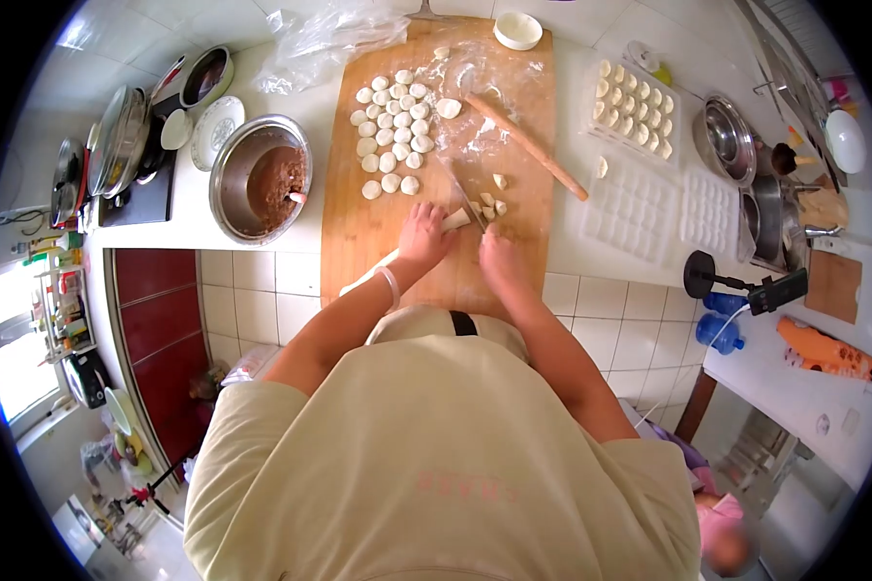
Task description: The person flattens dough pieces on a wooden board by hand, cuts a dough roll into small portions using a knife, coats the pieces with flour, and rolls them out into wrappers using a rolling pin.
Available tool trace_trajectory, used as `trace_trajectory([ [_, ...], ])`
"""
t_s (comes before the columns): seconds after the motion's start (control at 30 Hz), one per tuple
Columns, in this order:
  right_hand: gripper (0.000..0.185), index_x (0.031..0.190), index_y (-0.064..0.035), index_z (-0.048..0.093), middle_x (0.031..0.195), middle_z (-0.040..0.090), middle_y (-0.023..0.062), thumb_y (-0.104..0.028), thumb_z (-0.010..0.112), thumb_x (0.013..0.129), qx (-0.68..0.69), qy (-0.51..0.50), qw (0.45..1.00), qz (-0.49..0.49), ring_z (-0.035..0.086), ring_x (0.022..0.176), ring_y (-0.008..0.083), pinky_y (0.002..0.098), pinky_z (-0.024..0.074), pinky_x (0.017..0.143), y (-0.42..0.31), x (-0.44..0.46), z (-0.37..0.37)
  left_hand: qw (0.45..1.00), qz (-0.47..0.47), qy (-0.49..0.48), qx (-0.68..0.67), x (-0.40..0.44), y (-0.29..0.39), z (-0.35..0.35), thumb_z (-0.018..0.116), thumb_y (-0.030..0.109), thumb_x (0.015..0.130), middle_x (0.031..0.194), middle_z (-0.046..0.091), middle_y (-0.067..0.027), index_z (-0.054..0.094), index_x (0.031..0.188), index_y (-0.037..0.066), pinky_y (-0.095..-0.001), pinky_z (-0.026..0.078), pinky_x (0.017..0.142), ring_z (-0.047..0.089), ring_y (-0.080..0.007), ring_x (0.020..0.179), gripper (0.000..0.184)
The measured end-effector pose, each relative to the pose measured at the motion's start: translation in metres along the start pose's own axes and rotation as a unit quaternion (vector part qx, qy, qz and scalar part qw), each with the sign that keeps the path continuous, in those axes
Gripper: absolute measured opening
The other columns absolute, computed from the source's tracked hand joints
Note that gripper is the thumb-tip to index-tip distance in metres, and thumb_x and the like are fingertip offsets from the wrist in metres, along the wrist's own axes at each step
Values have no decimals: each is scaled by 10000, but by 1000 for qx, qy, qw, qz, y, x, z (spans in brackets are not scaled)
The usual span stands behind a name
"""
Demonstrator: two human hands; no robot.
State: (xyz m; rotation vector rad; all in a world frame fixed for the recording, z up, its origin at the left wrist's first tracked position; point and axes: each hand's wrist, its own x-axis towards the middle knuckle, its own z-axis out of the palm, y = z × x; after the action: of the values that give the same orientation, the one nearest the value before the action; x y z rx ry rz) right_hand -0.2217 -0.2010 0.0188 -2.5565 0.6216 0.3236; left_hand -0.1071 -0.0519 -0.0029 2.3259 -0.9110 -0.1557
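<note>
My left hand (426,235) is closed around a roll of dough (455,220) on the wooden board (349,218). A knife (462,191) is in my right hand (499,259), its blade pointing away from me at the right end of the roll. Small cut pieces of dough (500,181) lie just to the right of the blade. Farther up the board, several flattened round dough pieces (386,136) sit in a group. To their right are one larger flat disc (448,108) and a rolling pin (528,145) lying diagonally in scattered flour.
On the left, a metal bowl (228,160) holds brown filling. A small white bowl (518,31) sits at the board's far right corner. To the right are a tray (596,121) of dumplings and further white trays (630,213). Behind me at lower right, a person in pink (717,523) is partly visible.
</note>
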Motion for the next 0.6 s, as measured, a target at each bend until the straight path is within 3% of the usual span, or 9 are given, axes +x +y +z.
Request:
trace_trajectory([
  [0.07, 154, 1047, -5, 499, 808, 696, 248, -137, 457, 980, 15, 29, 999, -3, 699, 746, 427, 539, 553, 660, 15, -4, -1, 1000, 7, -30, 4, 4, -4, 3, 742, 190, 762, 1014, 606, -169, 629, 1026, 58, -462, 480, 877, 560, -371, 1006, 316],
  [0.13, 166, 1036, -4, 489, 778, 681, 256, -162, 475, 986, 61, 57, 996, 26, 686, 745, 443, 549, 542, 669, 25, -4, -7, 1000, -19, 4, -5, 25, 0, 8, 737, 184, 761, 1007, 606, -166, 630, 1026, 55, -466, 475, 882, 553, -369, 1017, 314],
  [0.37, 195, 1028, -2, 488, 750, 667, 253, -193, 500, 987, 70, 71, 995, 14, 673, 729, 444, 554, 525, 659, 23, 0, -19, 993, 29, 109, -23, 33, 22, 24, 715, 112, 798, 942, 599, -165, 599, 997, 39, -473, 460, 810, 542, -387, 927, 242],
  [0.47, 193, 1025, -6, 494, 744, 672, 236, -192, 517, 980, 54, 76, 996, -8, 678, 708, 426, 542, 526, 651, 10, -11, -30, 995, -4, 84, -57, 19, 26, 23, 676, 60, 797, 916, 589, -146, 613, 922, 62, -459, 461, 819, 539, -373, 895, 140],
  [0.6, 166, 998, -5, 477, 748, 661, 251, -145, 555, 952, 11, 67, 996, -49, 663, 695, 443, 547, 517, 607, 1, -18, -35, 996, 19, 72, -49, 15, 33, 22, 670, 25, 789, 875, 565, -133, 589, 882, 66, -459, 458, 792, 530, -363, 863, 130],
])
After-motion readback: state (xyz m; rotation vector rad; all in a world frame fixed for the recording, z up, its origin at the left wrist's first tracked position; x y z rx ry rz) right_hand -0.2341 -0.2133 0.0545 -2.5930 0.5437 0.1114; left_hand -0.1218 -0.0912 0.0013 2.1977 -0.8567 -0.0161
